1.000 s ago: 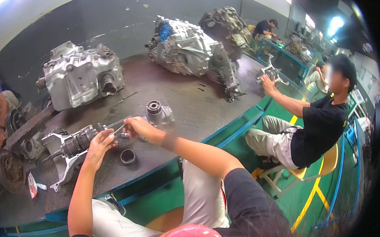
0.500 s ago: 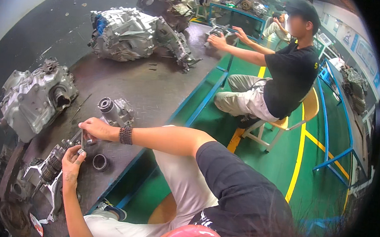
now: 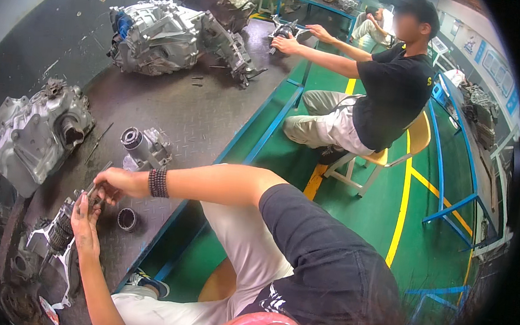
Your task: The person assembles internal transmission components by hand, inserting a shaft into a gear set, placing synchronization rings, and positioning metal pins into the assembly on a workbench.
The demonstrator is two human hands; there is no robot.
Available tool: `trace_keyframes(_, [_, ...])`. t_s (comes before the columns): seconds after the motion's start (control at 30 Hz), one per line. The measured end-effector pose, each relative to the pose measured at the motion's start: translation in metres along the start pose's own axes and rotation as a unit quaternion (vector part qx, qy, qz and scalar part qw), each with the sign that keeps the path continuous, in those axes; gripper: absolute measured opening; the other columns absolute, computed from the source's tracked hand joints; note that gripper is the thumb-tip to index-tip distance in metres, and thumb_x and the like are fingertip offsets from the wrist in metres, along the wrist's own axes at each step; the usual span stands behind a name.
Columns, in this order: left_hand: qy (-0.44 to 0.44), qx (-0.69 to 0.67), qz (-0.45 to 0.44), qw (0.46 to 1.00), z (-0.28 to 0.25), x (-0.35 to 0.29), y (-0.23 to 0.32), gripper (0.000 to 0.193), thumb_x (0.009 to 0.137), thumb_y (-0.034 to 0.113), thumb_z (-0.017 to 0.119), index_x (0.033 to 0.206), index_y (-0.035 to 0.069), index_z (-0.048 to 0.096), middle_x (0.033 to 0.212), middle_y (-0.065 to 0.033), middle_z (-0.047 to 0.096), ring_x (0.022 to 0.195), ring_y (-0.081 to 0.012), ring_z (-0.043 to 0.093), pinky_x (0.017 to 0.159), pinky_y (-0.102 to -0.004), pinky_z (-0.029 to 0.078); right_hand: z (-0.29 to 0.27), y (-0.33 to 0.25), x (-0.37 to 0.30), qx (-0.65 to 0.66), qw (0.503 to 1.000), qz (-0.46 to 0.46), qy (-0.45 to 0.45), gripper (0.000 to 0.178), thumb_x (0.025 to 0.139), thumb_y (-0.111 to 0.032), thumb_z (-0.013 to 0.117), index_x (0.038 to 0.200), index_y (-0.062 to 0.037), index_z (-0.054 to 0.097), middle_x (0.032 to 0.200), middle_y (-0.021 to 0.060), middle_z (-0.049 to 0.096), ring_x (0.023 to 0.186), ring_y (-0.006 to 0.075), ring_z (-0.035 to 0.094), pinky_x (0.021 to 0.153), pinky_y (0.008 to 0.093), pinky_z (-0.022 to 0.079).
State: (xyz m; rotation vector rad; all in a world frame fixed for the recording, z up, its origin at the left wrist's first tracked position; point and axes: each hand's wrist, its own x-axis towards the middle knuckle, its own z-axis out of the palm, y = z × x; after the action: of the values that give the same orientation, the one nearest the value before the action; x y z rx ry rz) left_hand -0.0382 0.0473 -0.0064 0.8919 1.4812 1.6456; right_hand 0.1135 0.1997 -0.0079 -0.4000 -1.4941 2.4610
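Note:
On the near left of the metal bench, a gear shaft assembly (image 3: 62, 232) lies in a silver bracket-like housing (image 3: 66, 275). My left hand (image 3: 86, 231) is at its upper end, fingers stretched upward alongside the shaft. My right hand (image 3: 121, 184), with a dark beaded bracelet on the wrist, reaches across to the same end. Its fingers are curled down round a small metal part that they mostly hide; a thin grey edge shows above them. Close by the right hand are a dark ring-shaped sleeve (image 3: 126, 219) and a silver cylindrical casting (image 3: 145, 147).
A large silver gearbox casing (image 3: 43, 134) stands at the left, another casing (image 3: 156, 36) farther back. A thin rod (image 3: 100, 142) lies between. To the right, a seated co-worker (image 3: 394, 81) handles a gear assembly (image 3: 285, 31). Blue framing (image 3: 262, 141) borders the bench.
My hands have moved slightly left and down toward the shaft's end. My left fingers have straightened. The co-worker's hands have shifted on the gear assembly; the whole view has shifted a little.

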Motion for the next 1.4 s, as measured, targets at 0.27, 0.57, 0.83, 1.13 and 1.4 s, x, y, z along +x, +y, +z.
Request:
trace_keyframes(0.27, [-0.019,0.024,-0.012,0.999,0.003,-0.005,0.002,0.046,0.105,0.037,0.064,0.135,0.003,0.06,0.113,-0.0057,0.067,0.09,-0.0138,0.065,0.084,-0.0289,0.052,-0.005,-0.005,-0.007,-0.057,0.997,-0.049,0.028,0.053,0.11,-0.038,0.04,0.09,-0.0008,0.072,0.067,0.0029,0.062,0.059,0.0179,0.059,0.059,0.0334,0.052])
trace_keyframes(0.57, [-0.056,0.057,-0.014,0.997,0.005,-0.009,0.014,0.053,0.104,0.035,0.066,0.142,-0.001,0.055,0.132,-0.0138,0.064,0.108,-0.0225,0.068,0.098,-0.0339,0.055,-0.018,-0.021,-0.014,-0.15,0.981,-0.066,0.107,0.047,0.108,-0.042,0.05,0.1,-0.0012,0.072,0.077,-0.0005,0.065,0.068,0.0145,0.063,0.066,0.0294,0.051])
trace_keyframes(0.83, [-0.112,0.388,0.042,0.914,-0.01,-0.015,0.001,0.049,0.087,0.019,0.083,0.129,0.003,0.066,0.104,-0.0061,0.071,0.075,-0.0101,0.056,0.072,-0.0278,0.05,-0.01,-0.023,-0.021,-0.579,0.765,-0.258,0.114,0.041,0.103,-0.036,0.055,0.093,-0.0002,0.072,0.084,0.0229,0.071,0.081,0.0443,0.067,0.074,0.0488,0.052])
trace_keyframes(1.13, [-0.18,0.51,0.102,0.835,0.005,-0.017,-0.026,0.039,0.085,0.017,0.081,0.117,0.0,0.067,0.113,-0.0192,0.072,0.107,-0.0357,0.07,0.096,-0.0441,0.055,-0.012,-0.012,-0.022,-0.651,0.748,-0.124,0.026,0.045,0.103,-0.04,0.057,0.091,0.0006,0.074,0.076,0.0189,0.072,0.074,0.037,0.071,0.073,0.0453,0.054])
trace_keyframes(1.4, [-0.128,0.516,0.159,0.831,0.007,-0.014,-0.042,0.046,0.08,0.019,0.083,0.118,-0.001,0.064,0.107,-0.0217,0.071,0.106,-0.0394,0.068,0.093,-0.0466,0.055,-0.008,-0.012,-0.021,-0.632,0.762,-0.142,0.012,0.04,0.103,-0.035,0.059,0.095,0.0008,0.074,0.076,0.0161,0.073,0.073,0.0328,0.073,0.071,0.0409,0.056])
